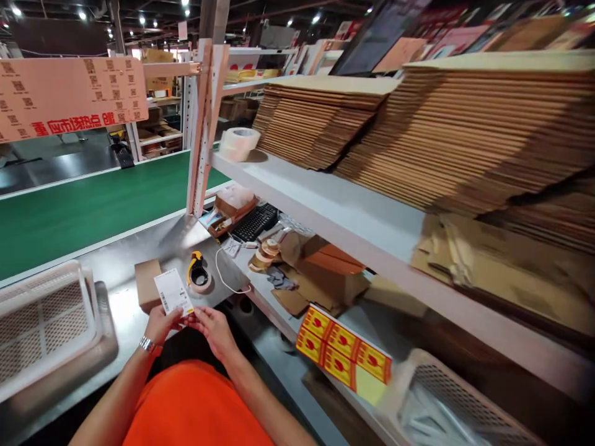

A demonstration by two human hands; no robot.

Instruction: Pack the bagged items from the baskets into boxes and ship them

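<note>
Both my hands hold a white printed label sheet [173,291] upright at the near edge of a metal worktable [121,291]. My left hand [160,323], with a metal watch on its wrist, grips the sheet's lower left. My right hand [214,327] pinches the lower right corner. Just behind the sheet lies a small brown cardboard box [145,284]. To its right rests a tape dispenser [199,272] with a yellow and black handle.
A white perforated basket [39,319] stands at the left, with a green conveyor belt [83,210] behind it. At the right, a white shelf [325,198] carries stacks of flat cartons [455,130] and a tape roll [238,143]. Below lie a keyboard [255,222], cardboard scraps and yellow-red stickers [341,353].
</note>
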